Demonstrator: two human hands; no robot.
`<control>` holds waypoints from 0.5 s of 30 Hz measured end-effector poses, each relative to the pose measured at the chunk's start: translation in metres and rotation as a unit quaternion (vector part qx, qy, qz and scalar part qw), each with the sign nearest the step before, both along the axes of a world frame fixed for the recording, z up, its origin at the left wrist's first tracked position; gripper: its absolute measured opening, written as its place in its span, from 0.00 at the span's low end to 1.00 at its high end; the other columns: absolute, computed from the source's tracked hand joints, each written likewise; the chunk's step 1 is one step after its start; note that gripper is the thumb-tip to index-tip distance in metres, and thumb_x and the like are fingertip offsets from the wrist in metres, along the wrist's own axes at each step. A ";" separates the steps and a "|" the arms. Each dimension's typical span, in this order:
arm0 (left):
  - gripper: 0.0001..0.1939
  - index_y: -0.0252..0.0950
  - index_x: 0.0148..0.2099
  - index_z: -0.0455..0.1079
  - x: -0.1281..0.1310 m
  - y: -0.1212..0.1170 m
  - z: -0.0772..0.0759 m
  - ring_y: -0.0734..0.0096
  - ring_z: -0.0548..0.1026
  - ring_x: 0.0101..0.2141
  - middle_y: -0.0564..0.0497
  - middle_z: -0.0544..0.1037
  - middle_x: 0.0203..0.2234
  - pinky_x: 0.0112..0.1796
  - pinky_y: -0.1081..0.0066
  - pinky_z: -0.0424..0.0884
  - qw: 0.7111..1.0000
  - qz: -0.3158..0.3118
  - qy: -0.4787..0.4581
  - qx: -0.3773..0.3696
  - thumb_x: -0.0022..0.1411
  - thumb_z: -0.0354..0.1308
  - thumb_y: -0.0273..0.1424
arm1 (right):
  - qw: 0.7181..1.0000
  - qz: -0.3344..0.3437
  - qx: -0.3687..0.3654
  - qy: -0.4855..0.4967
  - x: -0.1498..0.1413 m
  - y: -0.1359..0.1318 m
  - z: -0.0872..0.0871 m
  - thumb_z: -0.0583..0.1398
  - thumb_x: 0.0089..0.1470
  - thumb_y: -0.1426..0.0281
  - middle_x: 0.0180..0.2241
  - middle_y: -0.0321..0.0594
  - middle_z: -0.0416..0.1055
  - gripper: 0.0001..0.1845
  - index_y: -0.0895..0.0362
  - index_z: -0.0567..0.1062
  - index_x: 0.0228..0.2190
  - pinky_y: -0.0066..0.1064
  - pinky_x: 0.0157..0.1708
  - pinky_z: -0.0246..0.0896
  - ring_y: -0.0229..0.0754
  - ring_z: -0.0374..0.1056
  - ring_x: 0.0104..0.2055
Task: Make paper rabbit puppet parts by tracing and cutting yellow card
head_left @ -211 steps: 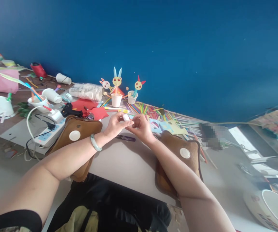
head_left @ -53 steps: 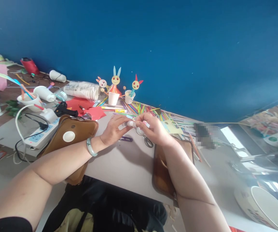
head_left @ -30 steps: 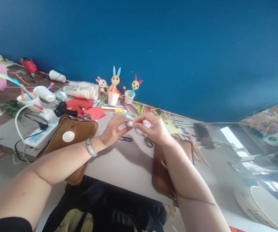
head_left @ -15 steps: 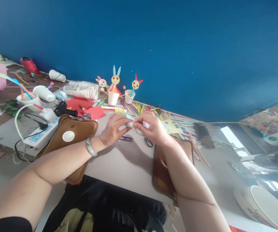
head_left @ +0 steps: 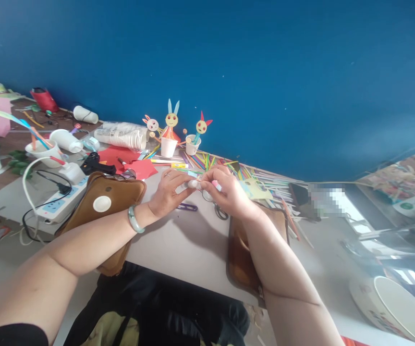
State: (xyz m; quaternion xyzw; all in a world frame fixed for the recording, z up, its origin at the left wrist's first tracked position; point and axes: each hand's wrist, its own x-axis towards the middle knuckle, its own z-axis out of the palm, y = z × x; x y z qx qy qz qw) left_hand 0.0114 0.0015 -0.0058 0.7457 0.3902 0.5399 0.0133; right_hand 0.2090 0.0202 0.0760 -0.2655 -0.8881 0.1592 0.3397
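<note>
Left hand (head_left: pixel 166 193) and right hand (head_left: pixel 227 191) pinch a small white piece (head_left: pixel 193 184), likely light and soft, best held at nine and three o'clock.

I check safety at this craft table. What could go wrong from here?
The small white piece pinched between left hand and right hand might slip. The black glue gun lies beside red paper; if hot, it might scorch it. The power strip sits beside what looks like a hot-water bag; a leak might reach it.
</note>
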 end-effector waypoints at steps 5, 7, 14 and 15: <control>0.13 0.41 0.44 0.76 0.000 -0.001 0.001 0.65 0.78 0.43 0.50 0.83 0.40 0.48 0.61 0.69 0.999 -0.015 -0.022 -0.026 0.70 0.57 0.43 | 0.991 0.034 -0.121 0.050 0.005 -0.005 0.008 0.50 0.70 0.54 0.30 0.38 0.71 0.21 0.54 0.69 0.32 0.35 0.37 0.62 0.40 0.66 0.33; 0.14 0.40 0.44 0.75 0.000 -0.001 0.000 0.64 0.78 0.43 0.49 0.83 0.40 0.48 0.61 0.69 0.999 -0.015 -0.025 -0.031 0.70 0.57 0.45 | 0.987 0.053 -0.141 0.061 0.005 -0.006 0.009 0.48 0.71 0.54 0.29 0.38 0.70 0.23 0.54 0.70 0.31 0.35 0.36 0.62 0.40 0.65 0.31; 0.12 0.40 0.44 0.75 0.001 -0.002 0.001 0.65 0.78 0.42 0.50 0.82 0.39 0.47 0.62 0.69 0.999 -0.013 -0.020 -0.025 0.70 0.57 0.42 | 0.993 0.012 -0.087 0.078 -0.001 -0.004 0.003 0.59 0.65 0.57 0.30 0.37 0.73 0.15 0.54 0.72 0.32 0.35 0.38 0.63 0.41 0.67 0.33; 0.12 0.40 0.44 0.75 0.002 -0.002 0.001 0.65 0.78 0.42 0.50 0.82 0.39 0.48 0.62 0.69 0.999 -0.011 -0.018 -0.023 0.70 0.57 0.42 | 0.995 0.005 -0.070 0.077 -0.001 -0.003 0.002 0.61 0.64 0.59 0.31 0.37 0.74 0.13 0.54 0.73 0.32 0.36 0.40 0.62 0.41 0.68 0.34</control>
